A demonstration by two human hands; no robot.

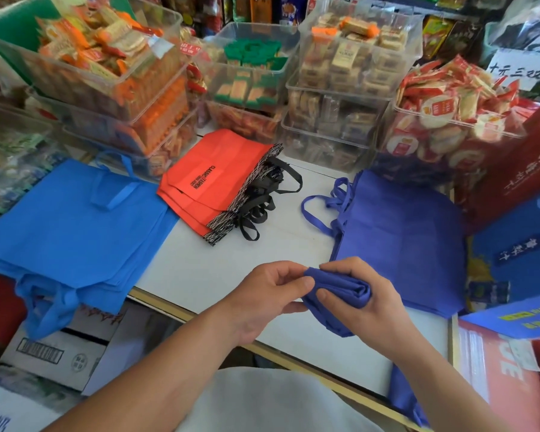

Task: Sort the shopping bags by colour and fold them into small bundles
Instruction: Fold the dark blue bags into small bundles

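Note:
A rolled-up indigo bag (340, 294) sits between both hands above the white counter's (200, 269) front edge. My right hand (365, 300) grips the roll from the right, thumb across its front. My left hand (268, 297) pinches the roll's left end. Part of the bag hangs below the roll. A pile of flat indigo bags (402, 238) lies just behind, at the right. A stack of orange bags (212, 179) with black handles lies at the centre back. Light blue bags (72, 226) lie stacked at the left, drooping over the front edge.
Clear tubs of packed snacks (340, 82) are stacked along the back of the counter. Red and blue gift bags (518, 213) stand at the right. A cardboard box (50, 353) sits below the counter at the left. More indigo cloth (406, 397) hangs by my right forearm.

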